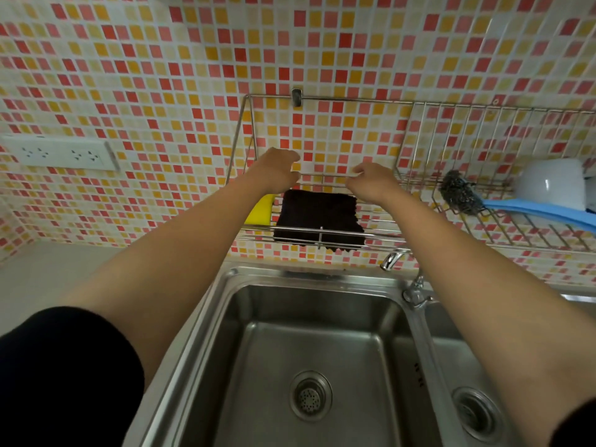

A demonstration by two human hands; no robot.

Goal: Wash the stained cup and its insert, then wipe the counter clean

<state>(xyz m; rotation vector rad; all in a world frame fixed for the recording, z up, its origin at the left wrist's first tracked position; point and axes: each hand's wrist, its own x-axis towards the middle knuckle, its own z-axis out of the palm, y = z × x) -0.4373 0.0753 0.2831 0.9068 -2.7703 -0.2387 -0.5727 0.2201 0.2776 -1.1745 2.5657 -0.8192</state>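
- Left hand (pixel 278 171) and right hand (pixel 371 182), upper centre of frame, are up at the back rail of the wire rack (pixel 419 243). Fingers of both are curled, each pinching a pale bit (pixel 295 168). Can't tell what it is; may be the edge of a thin cloth.
- If it's only draped over the rail, an uneven pull from one hand likely slides it off into the sink (pixel 225 333).
- Black cloth (pixel 319 217) hangs over the front rail just below the hands. A wrist brushing it could tip it into the basin.
- White cup (pixel 551 185) sits on the rack at the far right edge of frame. Insert not in view.
- Steel-wool scrubber (pixel 458 191) lies just beside the cup, with its blue handle running in front of it. Can't tell if they touch. Jolting the rack could shift either one.
- Wall socket (pixel 61 153), left of frame, is above the counter (pixel 48 279). Wet hands or a dripping cloth carried that way is the real hazard.
- Yellow sponge (pixel 261 209) is tucked beside the left wrist, easy to knock.
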